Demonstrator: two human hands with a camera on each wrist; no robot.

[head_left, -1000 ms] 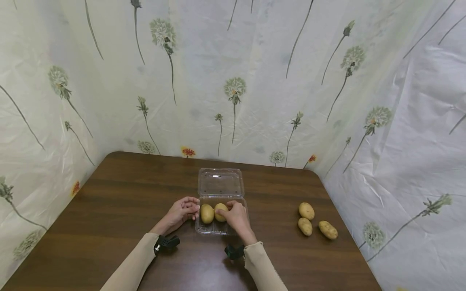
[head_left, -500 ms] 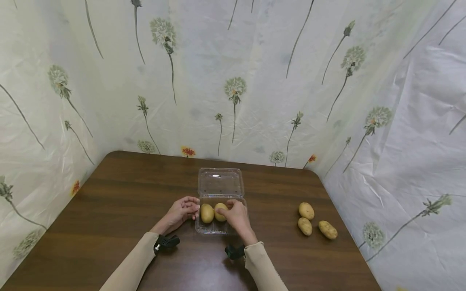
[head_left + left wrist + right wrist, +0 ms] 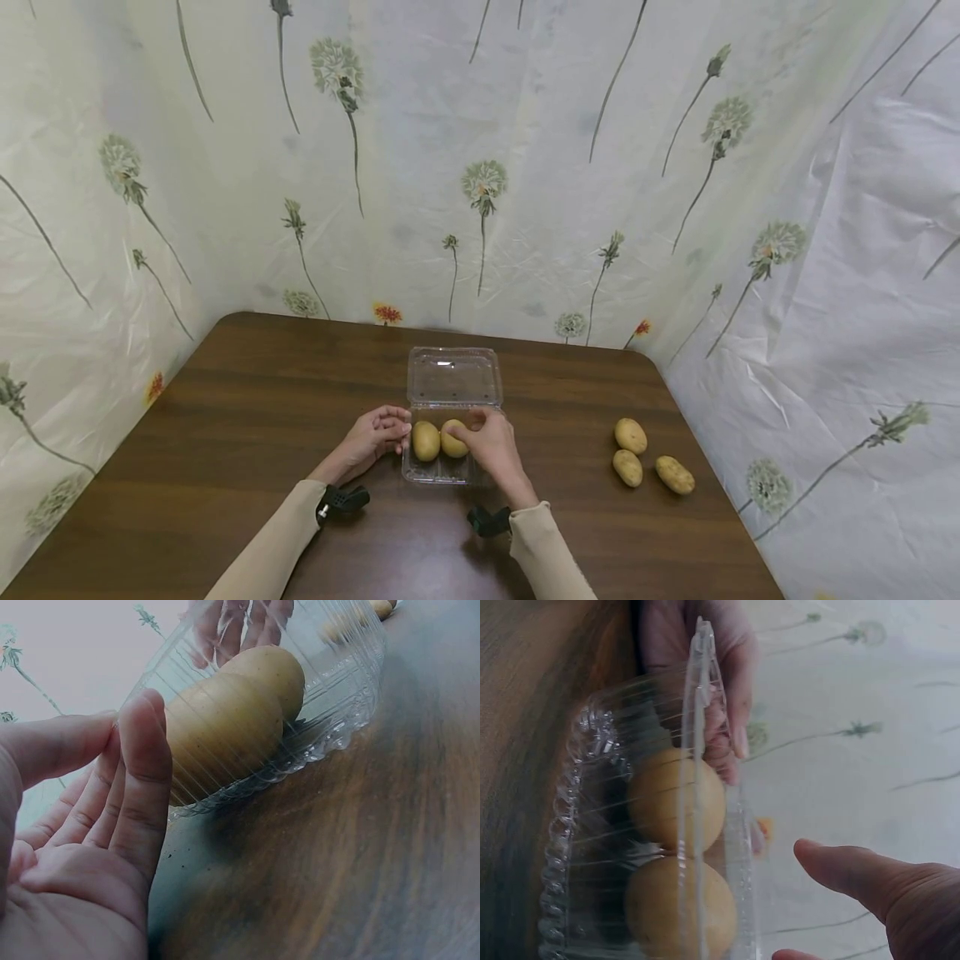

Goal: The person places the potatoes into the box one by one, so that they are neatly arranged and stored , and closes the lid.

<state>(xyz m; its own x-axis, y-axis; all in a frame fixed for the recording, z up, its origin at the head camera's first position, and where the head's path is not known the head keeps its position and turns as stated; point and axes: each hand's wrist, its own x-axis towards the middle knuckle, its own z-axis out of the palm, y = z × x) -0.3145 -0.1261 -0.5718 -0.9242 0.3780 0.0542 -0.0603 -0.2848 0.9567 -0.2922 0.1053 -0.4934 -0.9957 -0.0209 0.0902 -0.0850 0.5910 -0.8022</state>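
Observation:
A clear plastic clamshell container sits on the table with its lid folded back. Side by side in its base are two potatoes, a left one and a right one. My left hand pinches the container's left rim between thumb and fingers, seen closely in the left wrist view. Over the right part of the base is my right hand, beside the right potato. In the right wrist view its thumb stands apart from that potato, and the hand grips nothing.
Three more potatoes lie at the table's right: an upper one, a lower one and a longer one. A flower-patterned sheet hangs behind the brown wooden table and along its sides.
My right hand has let go of the right potato and shifted slightly up and right. The potatoes stay in the container. My left hand keeps its hold on the rim.

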